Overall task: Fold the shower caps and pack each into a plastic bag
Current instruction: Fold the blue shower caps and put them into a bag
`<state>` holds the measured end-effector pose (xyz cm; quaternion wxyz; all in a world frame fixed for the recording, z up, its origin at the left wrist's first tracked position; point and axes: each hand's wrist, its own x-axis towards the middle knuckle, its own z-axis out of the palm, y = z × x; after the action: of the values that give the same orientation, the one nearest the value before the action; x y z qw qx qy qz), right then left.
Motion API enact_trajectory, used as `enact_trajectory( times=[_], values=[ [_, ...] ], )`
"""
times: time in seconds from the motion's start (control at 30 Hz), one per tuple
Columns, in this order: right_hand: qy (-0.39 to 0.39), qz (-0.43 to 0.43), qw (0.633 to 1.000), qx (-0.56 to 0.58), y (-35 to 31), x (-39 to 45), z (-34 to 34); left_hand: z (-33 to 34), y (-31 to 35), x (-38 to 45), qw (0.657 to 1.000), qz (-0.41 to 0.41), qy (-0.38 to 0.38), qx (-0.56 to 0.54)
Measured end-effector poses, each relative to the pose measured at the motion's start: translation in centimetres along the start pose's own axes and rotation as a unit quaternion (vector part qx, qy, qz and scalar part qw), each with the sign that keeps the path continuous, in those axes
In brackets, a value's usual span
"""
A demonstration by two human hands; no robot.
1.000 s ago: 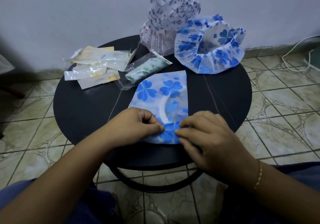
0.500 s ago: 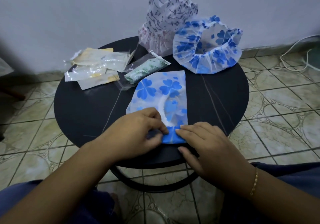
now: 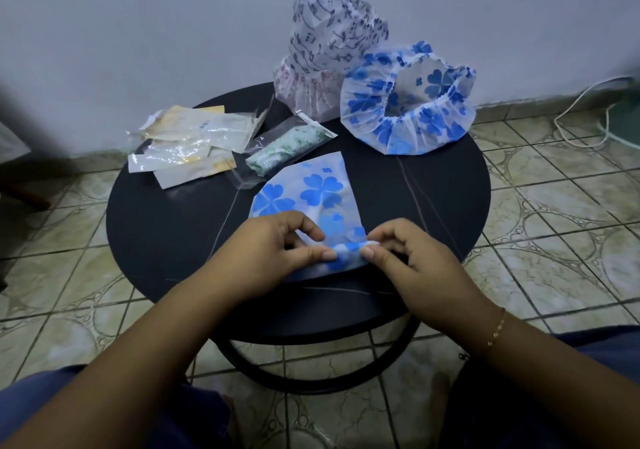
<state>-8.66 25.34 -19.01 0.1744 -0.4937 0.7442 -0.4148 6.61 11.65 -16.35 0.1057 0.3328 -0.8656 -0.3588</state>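
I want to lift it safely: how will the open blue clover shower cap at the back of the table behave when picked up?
The open blue clover shower cap looks thin and crinkled, so probably floppy and very light. Its glossy film may slip; pinching the gathered rim seems safer. It likely collapses once lifted.

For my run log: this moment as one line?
step: rolling blue-clover cap | left hand: pinches roll | right hand: pinches roll | packed: green cap

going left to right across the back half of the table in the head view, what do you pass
stack of plastic bags → bagged green-print cap → white cap with dark print → open blue clover cap
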Motion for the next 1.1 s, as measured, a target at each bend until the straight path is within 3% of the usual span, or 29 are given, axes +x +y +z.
enact_trajectory(
  times=[0.23, 0.43, 0.6, 0.73, 0.87, 1.0, 1.1],
  values=[
    [0.017, 0.058, 0.998, 0.035, -0.1, 1.7, 0.5, 0.2, -0.5, 1.0, 0.998, -0.051, 0.034, 0.007],
    [0.03, 0.063, 0.997, -0.027, -0.3, 2.2, 0.5, 0.5, -0.9, 1.0, 0.995, -0.038, 0.037, 0.082],
    [0.025, 0.03, 0.991, -0.124, -0.4, 2.5, 0.8, 0.8, -0.9, 1.1, 0.983, 0.029, 0.077, 0.166],
    [0.027, -0.055, 0.985, -0.163, -0.2, 2.4, 1.2, 1.1, -1.3, 1.3, 0.953, 0.182, 0.126, 0.209],
    [0.012, -0.134, 0.966, -0.222, 0.2, 2.7, 1.2, 0.9, -1.2, 1.0, 0.951, 0.234, 0.077, 0.187],
    [-0.057, -0.125, 0.953, -0.269, 0.1, 2.9, 0.2, 0.1, -1.5, 0.9, 0.967, 0.186, -0.015, 0.175],
    [-0.111, -0.127, 0.935, -0.311, 0.2, 2.7, -0.7, -0.2, -1.8, 1.1, 0.965, 0.172, -0.021, 0.194]
  ],
)
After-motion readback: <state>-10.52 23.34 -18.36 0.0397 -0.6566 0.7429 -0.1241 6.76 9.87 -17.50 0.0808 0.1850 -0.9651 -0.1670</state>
